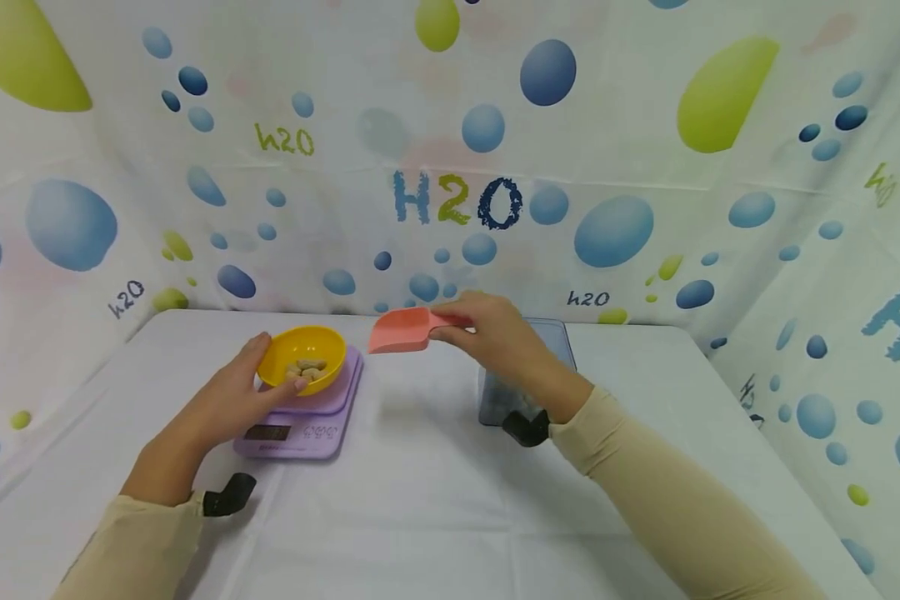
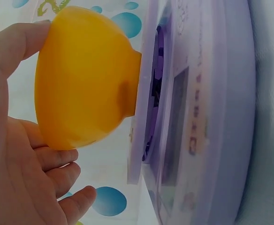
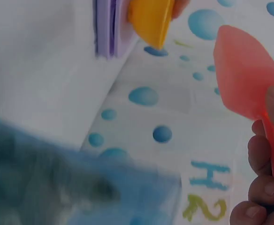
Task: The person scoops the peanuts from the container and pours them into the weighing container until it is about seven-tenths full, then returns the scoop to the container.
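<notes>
While fingers (image 3: 261,153) grip scoop (image 1: 401,331) — bowl (image 1: 303,343) glossy, round.

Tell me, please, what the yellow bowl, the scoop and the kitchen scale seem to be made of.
The bowl is probably glossy plastic, given its highlights and even colour. The scoop looks like moulded plastic, smooth and uniformly coral. The scale seems satin lilac plastic, judging by its soft sheen.

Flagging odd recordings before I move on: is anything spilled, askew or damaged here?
Nothing stands out: the yellow bowl sits level on the purple scale, the pale pieces lie inside it, and I see no spill or damage.
</notes>
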Motion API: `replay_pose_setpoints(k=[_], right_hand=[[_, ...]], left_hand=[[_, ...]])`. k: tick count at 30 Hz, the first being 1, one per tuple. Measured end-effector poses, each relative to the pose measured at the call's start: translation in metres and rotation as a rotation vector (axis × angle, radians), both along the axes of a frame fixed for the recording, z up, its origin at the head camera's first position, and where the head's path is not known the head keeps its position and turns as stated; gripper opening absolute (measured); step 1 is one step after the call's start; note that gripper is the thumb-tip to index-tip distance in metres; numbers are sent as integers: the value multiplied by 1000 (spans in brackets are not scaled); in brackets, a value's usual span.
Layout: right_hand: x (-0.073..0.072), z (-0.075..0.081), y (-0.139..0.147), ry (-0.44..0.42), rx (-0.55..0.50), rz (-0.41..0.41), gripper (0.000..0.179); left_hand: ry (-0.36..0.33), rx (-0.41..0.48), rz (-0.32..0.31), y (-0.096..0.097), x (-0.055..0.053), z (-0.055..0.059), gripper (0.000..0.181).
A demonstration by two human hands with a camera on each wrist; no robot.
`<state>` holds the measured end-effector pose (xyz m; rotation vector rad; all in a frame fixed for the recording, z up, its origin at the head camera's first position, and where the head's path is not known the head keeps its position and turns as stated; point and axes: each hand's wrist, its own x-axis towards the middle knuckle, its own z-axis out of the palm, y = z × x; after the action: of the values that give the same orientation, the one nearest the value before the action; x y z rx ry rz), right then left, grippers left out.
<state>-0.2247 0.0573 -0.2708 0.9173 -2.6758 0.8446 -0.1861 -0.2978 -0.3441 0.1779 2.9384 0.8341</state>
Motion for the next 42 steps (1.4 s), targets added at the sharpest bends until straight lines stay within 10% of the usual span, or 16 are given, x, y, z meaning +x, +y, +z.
replay_pose_setpoints(k=[17,28,42], right_hand=[[-12,29,121,38,176,-144,36],[-9,28,135,92,312,-52,25],[-4,25,126,-25,439,-29,22]], left_hand=[[66,-1,-64,20,0,27,104],[103,-16,-230,104,2,52,106],[100,133,-379,193,-17,32,93]])
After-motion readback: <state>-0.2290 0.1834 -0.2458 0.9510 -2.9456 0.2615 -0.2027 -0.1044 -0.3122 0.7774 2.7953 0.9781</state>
